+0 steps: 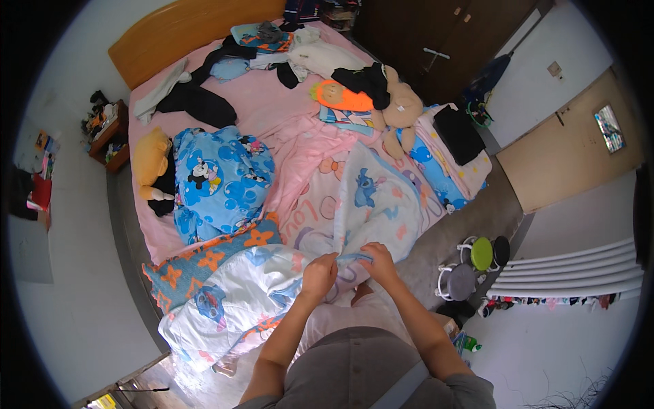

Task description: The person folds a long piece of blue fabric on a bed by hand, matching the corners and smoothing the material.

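Note:
A light blanket with a blue cartoon figure and blue edging lies across the near part of the bed. My left hand is closed on its blue-edged border. Just to the right, my right hand pinches the same border between thumb and fingers. Another stretch of white cloth with a like figure spreads to the left over an orange and teal patterned cloth; whether it is one piece with the blanket I cannot tell. Beneath lies a pink printed sheet.
A bundled blue cartoon quilt is on the left, beside a yellow plush toy. Clothes, a carrot cushion, a plush bear and folded bedding lie farther back. Stools stand right of the bed.

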{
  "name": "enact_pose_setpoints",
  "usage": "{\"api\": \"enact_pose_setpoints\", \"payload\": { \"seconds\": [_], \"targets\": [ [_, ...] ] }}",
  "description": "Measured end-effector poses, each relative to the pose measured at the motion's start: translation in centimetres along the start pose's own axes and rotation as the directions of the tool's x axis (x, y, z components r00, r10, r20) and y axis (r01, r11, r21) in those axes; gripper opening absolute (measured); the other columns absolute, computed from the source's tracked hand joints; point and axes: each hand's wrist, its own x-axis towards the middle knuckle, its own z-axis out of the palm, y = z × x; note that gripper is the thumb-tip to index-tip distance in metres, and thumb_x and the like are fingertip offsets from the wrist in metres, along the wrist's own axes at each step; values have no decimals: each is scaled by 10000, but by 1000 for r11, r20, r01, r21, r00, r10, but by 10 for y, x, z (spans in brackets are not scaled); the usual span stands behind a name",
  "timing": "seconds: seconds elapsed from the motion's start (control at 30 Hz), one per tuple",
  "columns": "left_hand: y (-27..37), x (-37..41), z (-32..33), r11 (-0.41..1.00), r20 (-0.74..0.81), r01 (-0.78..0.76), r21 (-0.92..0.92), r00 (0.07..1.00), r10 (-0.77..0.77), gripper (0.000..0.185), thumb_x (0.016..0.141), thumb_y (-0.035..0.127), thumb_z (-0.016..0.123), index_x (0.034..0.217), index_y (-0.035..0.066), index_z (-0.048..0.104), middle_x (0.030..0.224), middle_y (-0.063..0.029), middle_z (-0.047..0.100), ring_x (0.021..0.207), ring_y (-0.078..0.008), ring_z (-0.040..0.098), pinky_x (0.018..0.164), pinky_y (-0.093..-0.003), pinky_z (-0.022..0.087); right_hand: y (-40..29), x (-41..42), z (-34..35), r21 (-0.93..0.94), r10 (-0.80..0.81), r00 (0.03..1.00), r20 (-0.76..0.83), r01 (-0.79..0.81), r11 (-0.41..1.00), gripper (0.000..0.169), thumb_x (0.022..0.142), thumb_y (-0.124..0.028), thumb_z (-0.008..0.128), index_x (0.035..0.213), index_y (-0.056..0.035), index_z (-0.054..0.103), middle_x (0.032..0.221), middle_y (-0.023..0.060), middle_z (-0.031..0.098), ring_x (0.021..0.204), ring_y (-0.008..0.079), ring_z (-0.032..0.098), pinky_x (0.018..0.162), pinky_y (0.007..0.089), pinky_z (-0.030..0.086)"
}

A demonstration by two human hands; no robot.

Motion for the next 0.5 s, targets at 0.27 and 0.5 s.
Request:
{"api": "enact_pose_setpoints", "payload": {
  "seconds": [0.27, 0.5],
  "targets": [
    [12, -5, -4, 995, -72, 54, 79, 996, -49, 214, 833, 56, 583, 1025, 6, 662, 912, -178, 669, 815, -362, 640, 721, -432, 515, 34, 5, 11, -23, -28, 992, 122, 31, 999, 250, 745, -85, 707, 985, -27, 666, 985, 141, 664, 935, 334, 611, 816, 408, 493],
    [26, -7, 9, 978, -134, 146, 147, 983, -127, 211, 841, 70, 575, 1029, 25, 661, 887, -159, 657, 811, -351, 630, 711, -436, 505, 56, 29, -17, 276, -7, 971, 237, -61, 959, 164, 847, -81, 632, 999, -20, 645, 965, 158, 672, 854, 346, 641, 765, 396, 509]
  ]
}}
